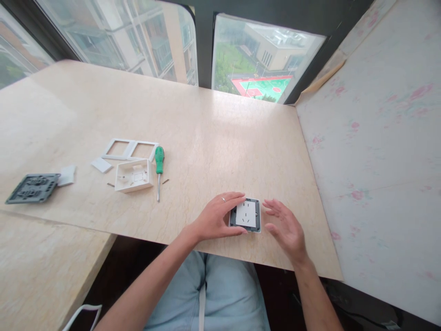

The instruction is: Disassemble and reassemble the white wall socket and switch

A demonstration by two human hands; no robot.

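A wall socket (246, 215) with a white slotted face and a dark grey surround lies near the front edge of the tabletop, with a thin white border showing around it. My left hand (220, 216) grips it from the left, fingers along its far edge and thumb along its near edge; a ring is on one finger. Just right of the socket, my right hand (285, 227) is held with fingers apart and holds nothing. A gap shows between it and the socket.
Left on the tabletop (213, 124) lie a green-handled screwdriver (159, 161), small screws (166, 180), an open white mounting box (134, 176), white frames (130, 150), a white plate (102, 165) and a grey socket part (32, 188). A papered wall (372, 151) borders the right.
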